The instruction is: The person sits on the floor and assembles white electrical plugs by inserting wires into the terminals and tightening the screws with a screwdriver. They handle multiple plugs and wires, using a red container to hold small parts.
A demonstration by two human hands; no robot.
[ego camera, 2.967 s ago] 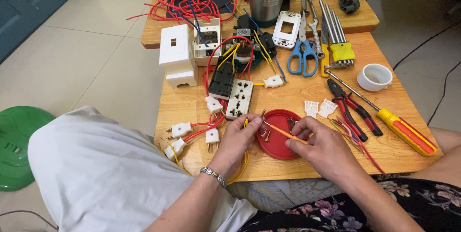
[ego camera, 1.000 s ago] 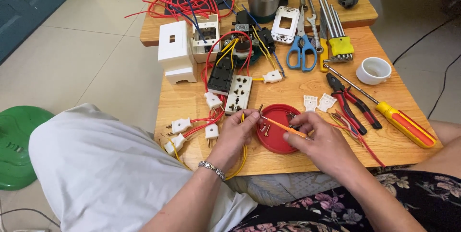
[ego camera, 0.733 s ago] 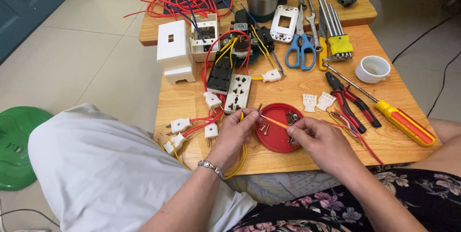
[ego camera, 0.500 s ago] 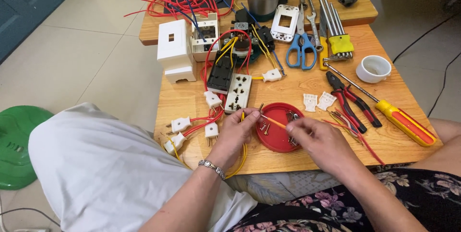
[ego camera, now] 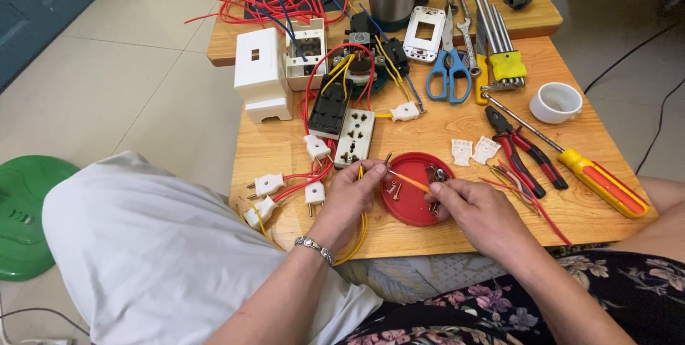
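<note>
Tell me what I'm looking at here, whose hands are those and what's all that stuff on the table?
The camera sits on a person's head and looks down, so the hands are that person's own. They work at a low wooden table.

The left hand pinches the end of a yellow wire, and the right hand holds it further along. Both hover over a round red lid with small screws in it.

Around them lie white plugs on red wires, a white socket strip beside a black one, blue scissors, red-handled pliers, a yellow and red screwdriver and a small white cup.
</note>
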